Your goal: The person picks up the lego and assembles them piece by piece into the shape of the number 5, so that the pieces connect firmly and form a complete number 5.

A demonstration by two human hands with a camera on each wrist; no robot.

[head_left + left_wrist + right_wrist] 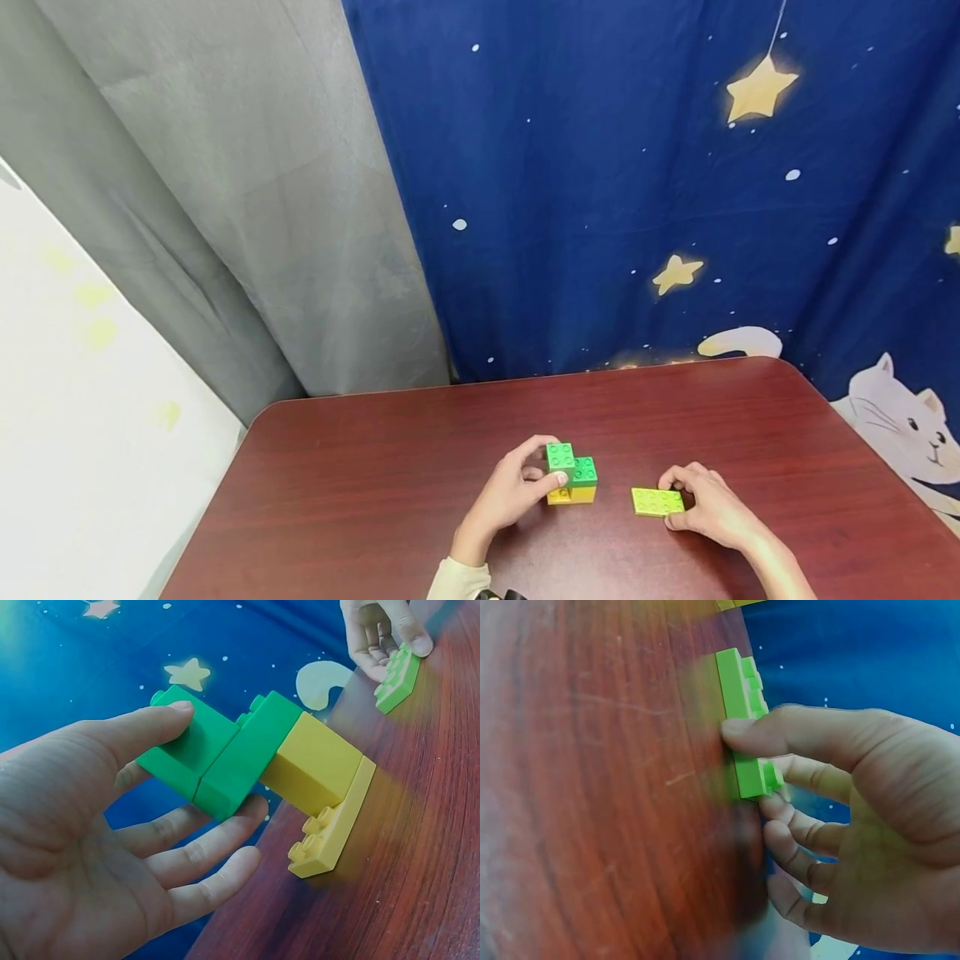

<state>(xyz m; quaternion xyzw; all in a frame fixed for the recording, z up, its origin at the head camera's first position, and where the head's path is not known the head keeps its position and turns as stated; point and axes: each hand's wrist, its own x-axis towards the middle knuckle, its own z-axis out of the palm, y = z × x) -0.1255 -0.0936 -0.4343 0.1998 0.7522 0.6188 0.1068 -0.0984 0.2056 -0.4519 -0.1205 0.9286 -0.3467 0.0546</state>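
Partly hidden: green brick (pixel 206 742) behind left fingers (pixel 154 726) — lime plate (pixel 733 682) behind right fingers (pixel 780 735)

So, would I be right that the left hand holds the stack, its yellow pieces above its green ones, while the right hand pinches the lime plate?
Not quite: the head view shows the green pieces above the yellow pieces. The left hand does hold the stack, and the right hand pinches the lime plate.
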